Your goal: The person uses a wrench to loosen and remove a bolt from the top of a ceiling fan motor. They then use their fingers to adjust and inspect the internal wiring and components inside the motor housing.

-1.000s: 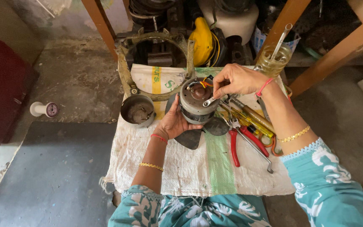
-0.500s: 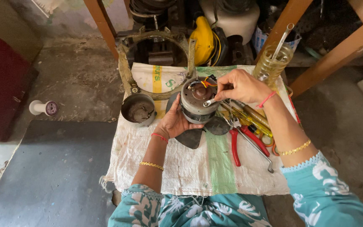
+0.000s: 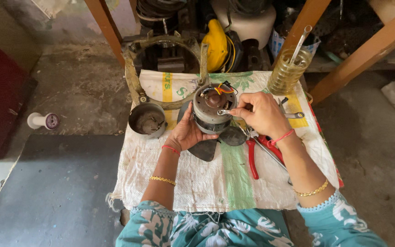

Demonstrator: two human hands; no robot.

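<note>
A round grey electric motor (image 3: 212,109) with coloured wires on top stands on a white woven sack (image 3: 216,183). My left hand (image 3: 187,133) cups the motor's near left side. My right hand (image 3: 259,114) holds a small metal spanner (image 3: 224,112), its head resting on the motor's top. Dark fan blades (image 3: 206,148) stick out beneath the motor.
A round metal cup (image 3: 147,120) sits left of the motor. Red-handled pliers (image 3: 252,158) and other tools lie under my right arm. A jar of yellowish liquid (image 3: 289,71), a yellow object (image 3: 216,43) and a metal ring frame (image 3: 161,50) stand behind. A white spool (image 3: 44,121) lies on the floor.
My right hand has shifted slightly toward the motor's top with the spanner. The left hand stays on the motor's side.
</note>
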